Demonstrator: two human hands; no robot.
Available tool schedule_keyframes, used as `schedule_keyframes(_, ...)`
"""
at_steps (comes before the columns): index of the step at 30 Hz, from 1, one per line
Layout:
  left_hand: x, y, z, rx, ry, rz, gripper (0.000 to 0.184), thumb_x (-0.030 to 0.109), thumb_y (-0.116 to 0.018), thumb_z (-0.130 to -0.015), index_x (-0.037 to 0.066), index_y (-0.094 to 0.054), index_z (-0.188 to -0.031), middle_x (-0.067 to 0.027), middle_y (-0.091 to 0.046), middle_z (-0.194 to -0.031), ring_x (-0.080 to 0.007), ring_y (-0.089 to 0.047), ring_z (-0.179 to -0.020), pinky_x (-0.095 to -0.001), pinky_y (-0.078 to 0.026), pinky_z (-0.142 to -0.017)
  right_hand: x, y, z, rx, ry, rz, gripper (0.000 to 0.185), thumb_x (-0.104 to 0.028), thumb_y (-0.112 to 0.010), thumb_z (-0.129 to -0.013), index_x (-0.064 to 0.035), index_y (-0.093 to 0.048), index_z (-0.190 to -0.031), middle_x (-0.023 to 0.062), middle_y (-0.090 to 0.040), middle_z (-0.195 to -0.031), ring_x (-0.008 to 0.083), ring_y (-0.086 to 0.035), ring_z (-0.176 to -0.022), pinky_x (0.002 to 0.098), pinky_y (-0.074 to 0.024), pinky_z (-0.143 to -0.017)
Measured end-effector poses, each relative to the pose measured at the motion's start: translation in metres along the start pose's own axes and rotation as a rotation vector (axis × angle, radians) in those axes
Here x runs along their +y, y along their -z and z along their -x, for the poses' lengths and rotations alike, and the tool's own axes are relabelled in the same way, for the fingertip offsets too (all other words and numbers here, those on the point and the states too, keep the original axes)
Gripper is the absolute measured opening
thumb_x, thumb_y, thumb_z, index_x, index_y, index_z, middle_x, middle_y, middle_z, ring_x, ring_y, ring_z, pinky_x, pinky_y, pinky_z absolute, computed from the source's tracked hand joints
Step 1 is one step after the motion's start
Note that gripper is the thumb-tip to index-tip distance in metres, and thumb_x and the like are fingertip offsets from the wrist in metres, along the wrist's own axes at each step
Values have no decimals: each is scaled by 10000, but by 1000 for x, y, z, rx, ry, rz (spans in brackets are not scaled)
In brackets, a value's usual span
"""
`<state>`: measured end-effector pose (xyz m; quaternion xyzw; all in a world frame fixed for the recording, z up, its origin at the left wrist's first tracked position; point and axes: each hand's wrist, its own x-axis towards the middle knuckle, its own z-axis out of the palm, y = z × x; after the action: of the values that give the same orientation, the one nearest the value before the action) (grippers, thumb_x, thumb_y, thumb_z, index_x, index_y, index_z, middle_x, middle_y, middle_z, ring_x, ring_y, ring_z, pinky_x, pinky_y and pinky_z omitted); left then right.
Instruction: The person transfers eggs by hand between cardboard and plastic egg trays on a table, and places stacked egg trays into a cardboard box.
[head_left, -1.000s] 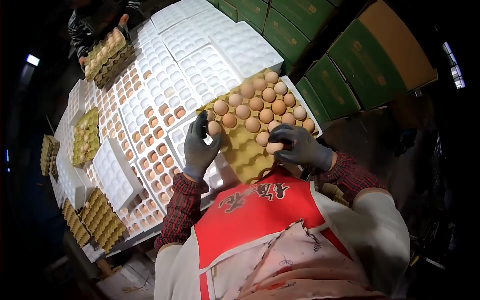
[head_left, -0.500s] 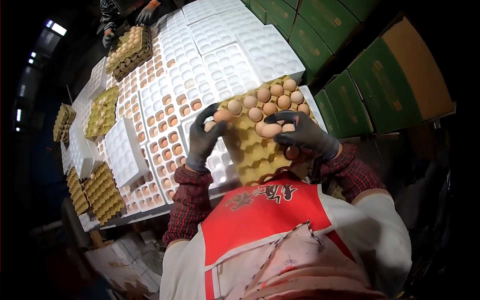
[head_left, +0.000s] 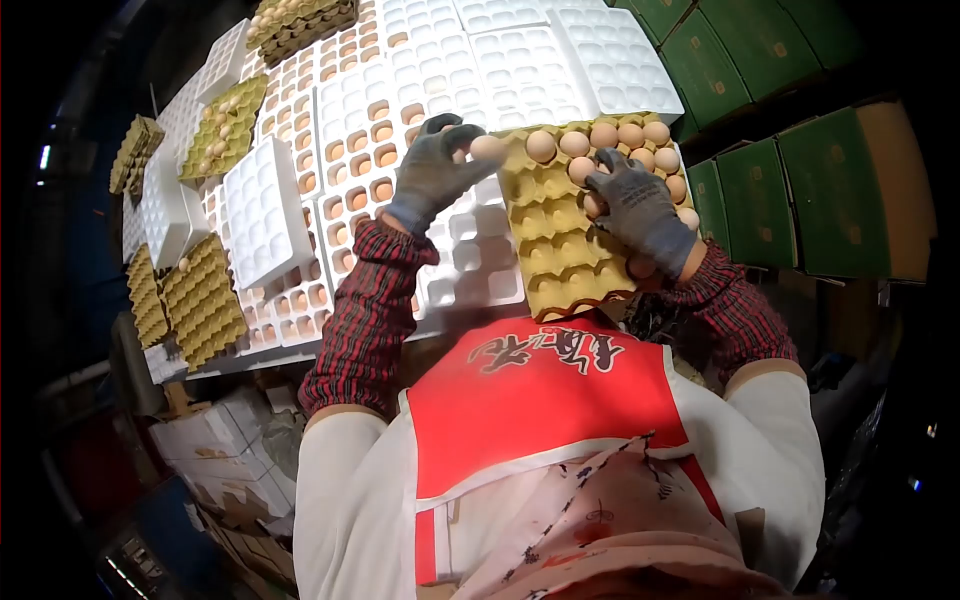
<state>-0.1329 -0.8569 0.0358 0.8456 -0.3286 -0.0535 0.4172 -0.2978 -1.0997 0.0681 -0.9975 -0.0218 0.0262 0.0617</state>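
Note:
My left hand [head_left: 430, 178], in a dark grey glove, is above the white foam trays near the pulp tray's left edge. Its thumb and fingers close round a light brown egg [head_left: 488, 150], and a second egg shows partly behind the thumb. Over the yellow pulp egg tray [head_left: 560, 217] is my gloved right hand [head_left: 645, 207], its fingers curled on an egg [head_left: 581, 171]. Another egg [head_left: 594, 205] is partly hidden beneath this hand. Eggs [head_left: 604, 135] fill cups along the tray's far and right sides; bare cups show at the near left.
White foam trays [head_left: 480, 225] cover the table, several holding brown eggs. Stacked pulp trays [head_left: 203, 300] stand at the left, near a raised foam tray [head_left: 265, 210]. Green cartons [head_left: 840, 190] line the right side. A pulp tray stack with eggs [head_left: 305, 25] is at the far edge.
My view has shifted, and the far co-worker's hands have left it. The cluster of eggs in my right hand is no longer seen; that hand is now lower over the tray.

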Motion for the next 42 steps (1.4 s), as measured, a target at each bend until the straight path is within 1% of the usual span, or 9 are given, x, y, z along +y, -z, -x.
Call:
schedule_keyframes(3, -17, 33, 74, -35, 140, 66, 421, 249, -865, -773, 26, -727, -1101, -135, -673, -1071, -270, -630, -1078, -380, -529, -912, -5, 6, -1, 86, -26, -334, 230, -180, -734, -808, -65, -684, -1001, 142, -589, -1263, 320, -649, -1033, 435, -550, -828)
schedule_keyframes(9, -47, -18, 205, -67, 304, -249, 420, 333, -865, -742, 134, -744, -1091, -149, -622, -1246, -356, -676, -1023, -431, -563, -855, -83, -15, -22, 188, 155, -426, 188, -108, -681, -853, -92, -696, -1040, 157, -597, -1298, 336, -665, -1033, 431, -561, -854)
schedule_keyframes(13, -49, -50, 209, -79, 124, -233, 328, 335, -753, -804, 183, -677, -1085, -158, -559, -1294, -382, -655, -1035, -479, -574, -812, -135, -57, -29, -433, 417, -210, 265, -214, -626, -907, -117, -693, -1144, 147, -695, -1114, 315, -718, -965, 420, -574, -779)
schedule_keyframes(20, -57, -55, 215, -149, 131, -302, 403, 306, -698, -834, 141, -638, -1197, -162, -559, -1310, -406, -597, -1167, -467, -580, -843, -160, -140, -56, -877, 537, 168, 358, -374, -633, -916, -62, -736, -1057, 164, -744, -925, 316, -743, -859, 453, -583, -715)
schedule_keyframes(23, -92, -62, 230, -213, 6, -507, 467, 303, -743, -834, 220, -671, -1288, -122, -553, -1423, -333, -561, -1281, -455, -566, -917, -157, -169, -62, -710, 528, 142, 444, -430, -650, -888, -49, -732, -1102, 164, -742, -1002, 305, -741, -923, 474, -581, -760)
schedule_keyframes(27, -68, -34, 205, 101, 140, 110, 315, 146, -678, -904, 61, -663, -1208, -161, -641, -1279, -344, -647, -1122, -428, -569, -870, -153, -152, -55, -374, 466, 444, 490, -323, -618, -898, -34, -638, -1293, 190, -611, -1339, 374, -547, -1266, 556, -404, -1045)
schedule_keyframes(31, -82, -42, 168, 322, -26, -12, 384, 145, -641, -933, 40, -629, -1302, -166, -647, -1292, -394, -567, -1238, -454, -433, -1081, -151, -141, -36, -300, 386, 287, 399, -237, -537, -917, -2, -591, -1236, 199, -573, -1257, 363, -532, -1194, 553, -389, -1023)
schedule_keyframes(36, -123, -74, 171, 25, 35, -502, 521, 335, -569, -979, 132, -518, -1456, -211, -413, -1529, -473, -316, -1430, -649, -167, -1190, -100, -24, 25, -158, 483, -555, 310, -204, -688, -889, -59, -636, -1158, 141, -670, -1102, 326, -660, -1014, 424, -531, -880)
schedule_keyframes(42, -25, -59, 126, 12, -17, -79, 311, 210, -696, -882, 86, -688, -1167, -135, -668, -1180, -374, -609, -1111, -485, -477, -956, 13, 17, 123, -152, 3, -588, 345, -171, -741, -844, -80, -638, -1161, 126, -667, -1110, 329, -654, -1006, 436, -533, -883)
